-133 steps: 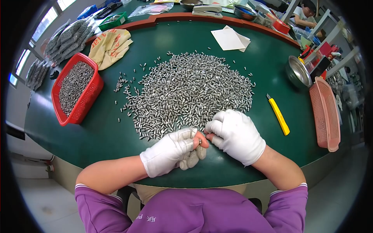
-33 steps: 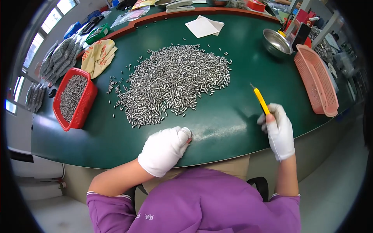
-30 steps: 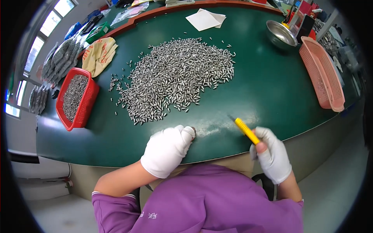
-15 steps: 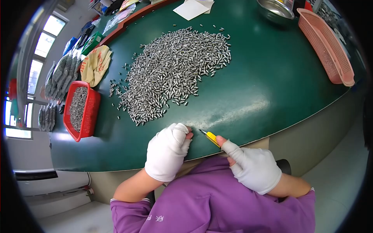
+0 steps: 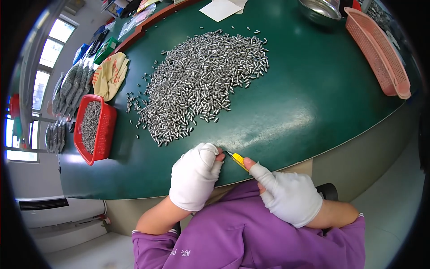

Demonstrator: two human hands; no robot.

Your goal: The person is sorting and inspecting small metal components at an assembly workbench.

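Observation:
White fingerless gloves cover both hands at the table's near edge. My right hand (image 5: 291, 197) grips a yellow craft knife (image 5: 239, 160), its thumb lying along the handle. The dark thin tip points up and left, reaching the bare fingertips of my left hand (image 5: 195, 177). Those left fingers are curled and pinched together; whatever they hold is too small or too hidden to name. Beyond the hands spreads a large pile of small silver metal pieces (image 5: 201, 76), with a few strays along its left side.
On the green table (image 5: 286, 98), a red basket (image 5: 105, 134) of similar pieces stands at left, beside a yellowish cloth bag (image 5: 109, 76) and filled plastic bags (image 5: 74, 89). A pink basket (image 5: 380, 58) and a metal bowl (image 5: 319, 12) sit far right; white paper (image 5: 219, 9) lies at the back.
The knife in my right hand has moved left, so its tip now meets my left fingertips where a gap was before. My left hand has barely shifted.

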